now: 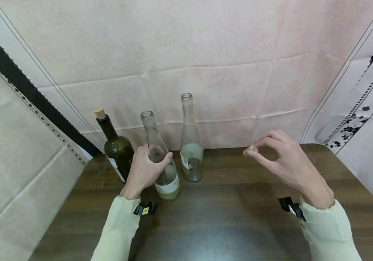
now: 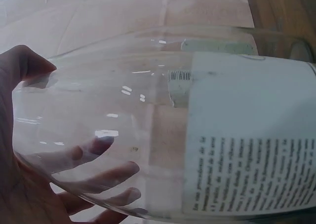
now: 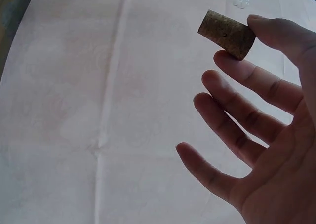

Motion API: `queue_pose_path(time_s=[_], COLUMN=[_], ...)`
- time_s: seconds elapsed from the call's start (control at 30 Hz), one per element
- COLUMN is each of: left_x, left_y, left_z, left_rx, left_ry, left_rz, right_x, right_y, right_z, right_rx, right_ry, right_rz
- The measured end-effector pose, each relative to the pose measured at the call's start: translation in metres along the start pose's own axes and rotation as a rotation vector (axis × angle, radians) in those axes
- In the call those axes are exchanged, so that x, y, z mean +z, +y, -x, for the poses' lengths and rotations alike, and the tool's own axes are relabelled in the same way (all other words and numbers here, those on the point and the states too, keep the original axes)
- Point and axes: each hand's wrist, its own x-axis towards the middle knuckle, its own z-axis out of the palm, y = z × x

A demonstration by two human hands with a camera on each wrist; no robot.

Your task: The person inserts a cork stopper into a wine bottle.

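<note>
With its thumb and fingers round the upper body, my left hand [image 1: 142,168] grips a clear glass bottle [image 1: 168,186] with an open mouth and a white label; it leans slightly. The left wrist view shows the label [image 2: 252,135] and fingers through the glass. To the right, above the table, my right hand [image 1: 287,165] pinches a cork [image 1: 251,150] between thumb and index finger. In the right wrist view the cork [image 3: 227,35] is a short brown cylinder, and the other fingers are spread. The cork is apart from every bottle.
A second clear bottle [image 1: 191,148], uncorked, stands just behind and right of the gripped one. At the left stands a dark green bottle [image 1: 119,148] with a cork stopper [image 1: 100,113] in its neck. A pale cloth [image 1: 238,90] hangs behind the wooden table [image 1: 212,217].
</note>
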Motion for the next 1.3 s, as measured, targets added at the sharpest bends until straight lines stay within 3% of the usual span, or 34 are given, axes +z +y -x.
queue_pose_path(time_s=[0.3, 0.57, 1.3], left_x=[0.002, 0.01, 0.041], left_y=[0.009, 0.022, 0.057], left_z=[0.013, 0.026, 0.046], left_rx=[0.041, 0.081, 0.193], left_ry=[-0.032, -0.058, -0.132], left_rz=[0.004, 0.063, 0.162], right_x=[0.002, 0.006, 0.001], right_y=[-0.015, -0.027, -0.059], right_z=[-0.011, -0.019, -0.027], right_rx=[-0.062, -0.093, -0.08], right_ry=[0.086, 0.123, 0.19], right_rz=[-0.052, -0.114, -0.221])
